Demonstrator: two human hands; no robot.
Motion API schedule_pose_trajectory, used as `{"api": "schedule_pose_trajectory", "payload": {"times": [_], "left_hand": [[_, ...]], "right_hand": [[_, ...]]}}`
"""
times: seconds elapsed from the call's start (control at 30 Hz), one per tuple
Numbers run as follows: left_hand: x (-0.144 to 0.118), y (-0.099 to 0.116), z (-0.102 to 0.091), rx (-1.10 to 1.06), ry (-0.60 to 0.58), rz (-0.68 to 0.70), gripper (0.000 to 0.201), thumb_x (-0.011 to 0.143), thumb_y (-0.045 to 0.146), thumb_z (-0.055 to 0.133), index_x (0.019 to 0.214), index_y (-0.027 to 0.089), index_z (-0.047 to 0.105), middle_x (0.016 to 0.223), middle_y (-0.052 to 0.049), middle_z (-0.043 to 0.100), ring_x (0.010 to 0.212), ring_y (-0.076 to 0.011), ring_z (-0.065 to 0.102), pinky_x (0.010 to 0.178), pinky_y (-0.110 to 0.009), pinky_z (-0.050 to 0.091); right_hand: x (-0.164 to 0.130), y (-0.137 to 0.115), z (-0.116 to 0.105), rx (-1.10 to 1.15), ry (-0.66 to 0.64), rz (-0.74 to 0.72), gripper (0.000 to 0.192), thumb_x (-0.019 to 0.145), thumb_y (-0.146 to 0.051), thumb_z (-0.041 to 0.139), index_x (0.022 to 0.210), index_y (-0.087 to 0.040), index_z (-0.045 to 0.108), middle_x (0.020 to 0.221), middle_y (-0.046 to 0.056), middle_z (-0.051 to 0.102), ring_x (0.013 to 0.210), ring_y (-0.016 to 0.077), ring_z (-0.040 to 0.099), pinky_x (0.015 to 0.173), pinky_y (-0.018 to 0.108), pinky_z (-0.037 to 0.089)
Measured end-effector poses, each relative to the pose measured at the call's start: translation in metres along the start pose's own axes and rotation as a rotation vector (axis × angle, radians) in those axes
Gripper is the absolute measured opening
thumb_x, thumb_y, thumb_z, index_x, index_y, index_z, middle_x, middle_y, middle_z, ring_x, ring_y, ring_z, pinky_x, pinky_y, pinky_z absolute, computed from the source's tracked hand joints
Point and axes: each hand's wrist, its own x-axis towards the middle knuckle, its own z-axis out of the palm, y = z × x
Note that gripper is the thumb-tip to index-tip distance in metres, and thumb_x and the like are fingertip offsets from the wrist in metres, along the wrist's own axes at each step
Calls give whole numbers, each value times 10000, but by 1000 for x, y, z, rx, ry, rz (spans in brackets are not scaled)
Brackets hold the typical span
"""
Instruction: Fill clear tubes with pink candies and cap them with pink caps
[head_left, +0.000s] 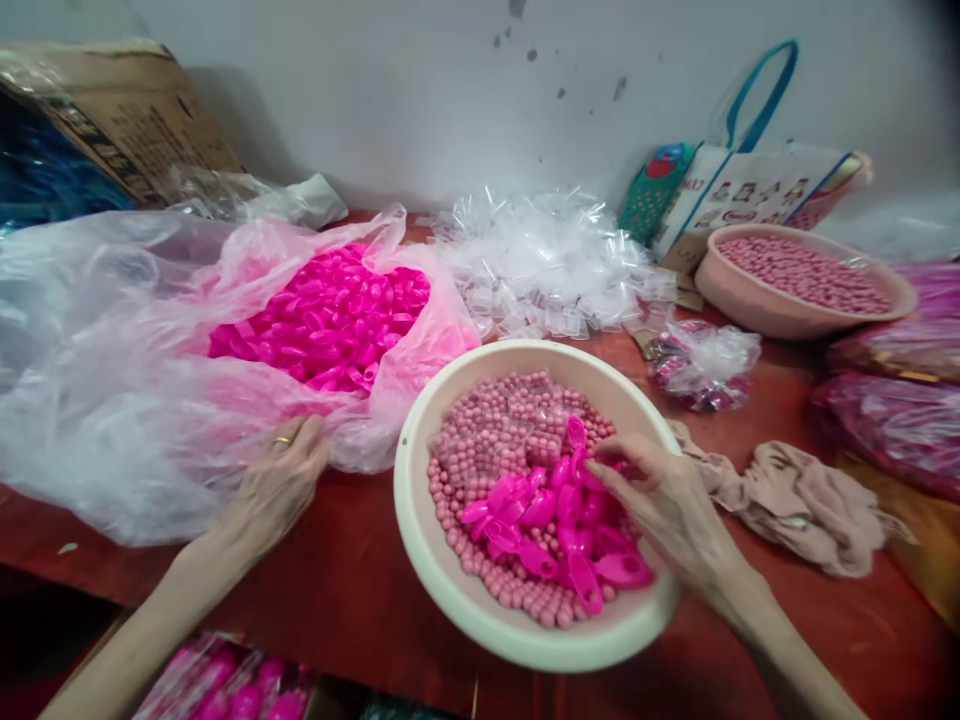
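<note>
A cream basin (409, 520) holds dusty-pink beads (480, 430) with a heap of bright pink hollow plastic pieces (540, 510) on top. My right hand (660, 495) reaches over the basin's right side, thumb and index finger closed at one of these spoon-shaped pieces (576, 435). To the left, an opened pinkish plastic bag (247, 390) is filled with many more bright pink pieces (337, 320). At the bag's front edge, my left hand (289, 470) has its fingers curled onto the film; the fingertips are partly hidden.
Behind the basin lies a pile of clear plastic pieces (547, 265). A second basin (750, 300) of pink beads stands back right, near a printed bag (750, 190). A crumpled cloth (814, 505) and a small clear packet (705, 365) lie right. A cardboard box (142, 120) stands back left.
</note>
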Motion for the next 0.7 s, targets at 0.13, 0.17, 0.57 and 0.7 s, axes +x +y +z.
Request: {"api": "schedule_pose_trajectory", "payload": {"times": [0.13,0.17,0.57,0.7], "left_hand": [[-16,-8,-7,-32,-28,17,103,818,127,455,838,177,542,1176,-127,542,1090,-315,542,897,-442,475],[-18,-9,-12,-58,-21,19,79,837,179,473,879,180,540,1211,-129,520,1079,-305,551,893,-432,480],[86,122,-74,-405,103,404,184,894,134,411,902,129,595,987,-104,600,994,-220,553,901,-390,458],[110,150,-50,-387,18,586,226,886,105,410,1021,138,589,1144,-140,569,1135,-266,508,977,-475,414]], "right_hand": [[23,17,-1,-68,58,-50,179,849,-335,531,938,-199,604,863,51,648,770,204,591,703,320,425],[30,21,1,-80,32,-59,171,829,-334,551,912,-195,606,850,52,647,759,206,583,699,323,415],[44,11,4,215,-64,71,194,792,-358,581,829,-177,640,710,12,656,617,164,571,557,266,403],[43,6,-1,410,5,146,286,777,-426,614,875,-158,624,744,20,646,619,140,558,559,250,420]]}}
